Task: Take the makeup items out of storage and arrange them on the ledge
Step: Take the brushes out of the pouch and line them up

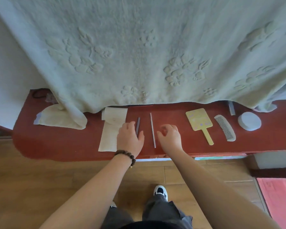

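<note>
Left hand [130,137] flat, perhaps touching short pencil [138,125]; right hand [169,135] loosely curled, empty, above ledge [56,142].

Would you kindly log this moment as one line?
left hand: on short dark pencil | right hand: empty, curled beside long thin stick | red ledge: yellow hand mirror, pale comb

Head cam looks steeply down, close over red ledge [172,113], fwd-facing.

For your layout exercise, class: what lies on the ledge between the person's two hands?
In the head view, one thin grey stick lies lengthwise on the red ledge between the left hand and right hand, touching neither.
</note>
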A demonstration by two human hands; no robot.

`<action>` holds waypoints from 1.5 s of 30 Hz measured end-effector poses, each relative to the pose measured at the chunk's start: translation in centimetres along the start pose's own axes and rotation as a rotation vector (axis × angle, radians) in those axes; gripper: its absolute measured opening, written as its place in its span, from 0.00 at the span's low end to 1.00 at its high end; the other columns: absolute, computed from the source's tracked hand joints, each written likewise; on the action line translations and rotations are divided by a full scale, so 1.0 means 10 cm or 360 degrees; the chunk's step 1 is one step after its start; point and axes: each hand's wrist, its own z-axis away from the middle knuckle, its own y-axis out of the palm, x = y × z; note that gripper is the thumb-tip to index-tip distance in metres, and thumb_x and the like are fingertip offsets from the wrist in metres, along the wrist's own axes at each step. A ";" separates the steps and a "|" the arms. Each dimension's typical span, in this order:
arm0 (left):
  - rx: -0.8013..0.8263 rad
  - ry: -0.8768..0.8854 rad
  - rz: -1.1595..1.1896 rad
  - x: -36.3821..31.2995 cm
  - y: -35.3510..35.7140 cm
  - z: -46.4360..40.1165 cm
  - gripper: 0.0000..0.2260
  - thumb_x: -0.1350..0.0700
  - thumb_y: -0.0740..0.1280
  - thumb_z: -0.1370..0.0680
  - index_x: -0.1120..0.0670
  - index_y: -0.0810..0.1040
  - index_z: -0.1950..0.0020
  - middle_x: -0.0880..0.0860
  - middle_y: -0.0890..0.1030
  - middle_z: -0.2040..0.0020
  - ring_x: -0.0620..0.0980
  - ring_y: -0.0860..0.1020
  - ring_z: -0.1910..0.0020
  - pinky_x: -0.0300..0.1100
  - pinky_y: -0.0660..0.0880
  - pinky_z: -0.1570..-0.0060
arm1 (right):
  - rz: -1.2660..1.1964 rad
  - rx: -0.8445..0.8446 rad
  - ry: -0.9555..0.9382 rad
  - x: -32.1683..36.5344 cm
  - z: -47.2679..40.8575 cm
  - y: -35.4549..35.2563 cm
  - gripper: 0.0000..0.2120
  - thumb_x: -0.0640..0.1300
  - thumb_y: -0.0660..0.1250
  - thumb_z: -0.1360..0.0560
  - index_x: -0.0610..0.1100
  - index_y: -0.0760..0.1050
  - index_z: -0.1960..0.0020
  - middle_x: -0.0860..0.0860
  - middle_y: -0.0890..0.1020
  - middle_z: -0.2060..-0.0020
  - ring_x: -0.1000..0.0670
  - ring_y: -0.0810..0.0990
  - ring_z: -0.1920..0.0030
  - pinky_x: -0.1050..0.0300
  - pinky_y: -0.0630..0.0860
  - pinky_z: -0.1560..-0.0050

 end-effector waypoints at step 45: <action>0.0753 -0.0284 0.1047 -0.27 -0.24 0.11 0.04 0.56 0.71 0.26 0.56 0.83 0.55 0.53 0.85 0.58 0.49 0.83 0.58 0.49 0.82 0.52 | -0.1070 0.0721 -0.0006 0.41 -0.12 -0.53 0.07 0.37 0.66 0.24 0.32 0.77 0.49 0.42 0.81 0.63 0.47 0.81 0.63 0.57 0.82 0.58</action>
